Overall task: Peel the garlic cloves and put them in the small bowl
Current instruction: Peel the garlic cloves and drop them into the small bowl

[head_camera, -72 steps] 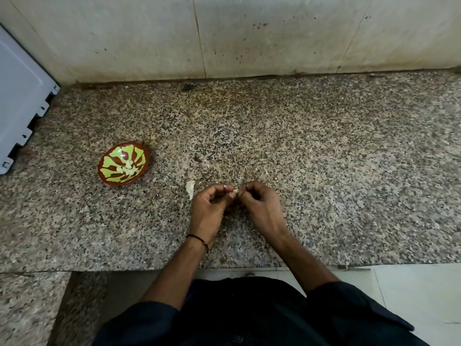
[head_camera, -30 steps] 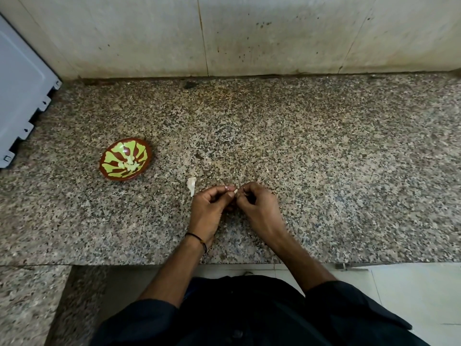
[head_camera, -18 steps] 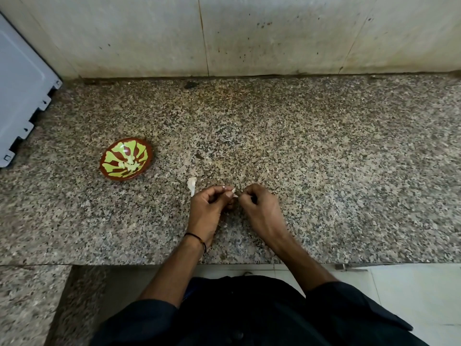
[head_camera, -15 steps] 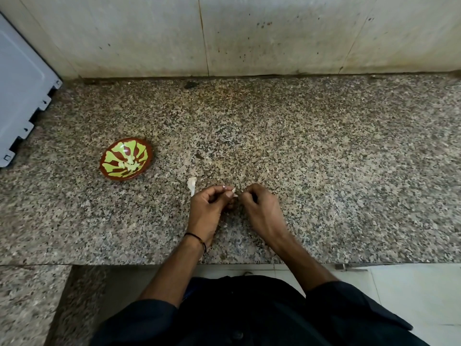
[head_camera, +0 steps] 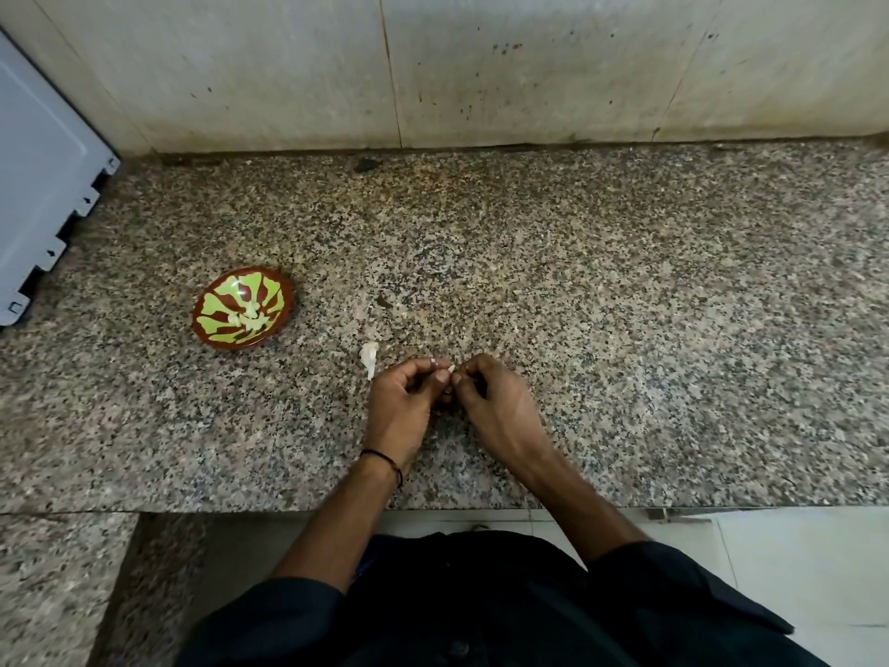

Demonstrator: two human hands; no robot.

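Two hands meet over the granite counter (head_camera: pixel 625 305). The left hand (head_camera: pixel 401 402) and right hand (head_camera: pixel 500 411), fingers curled, pinch one small garlic clove (head_camera: pixel 451 367) between their fingertips. A white scrap (head_camera: pixel 369 358) lies just at ten o'clock of the left hand. Farther out at ten o'clock, the small bowl (head_camera: pixel 287 300) holds pale cloves (head_camera: pixel 250 317).

Granite and glazed ceramic, as I see it.
The countertop (head_camera: pixel 625 305) is smooth speckled stone; the small bowl (head_camera: pixel 243 308) has a glossy glaze; the wall tiles (head_camera: pixel 529 65) look matt and stained; the grey panel (head_camera: pixel 38 185) reads as smooth plastic; the garlic skin (head_camera: pixel 369 358) looks papery.
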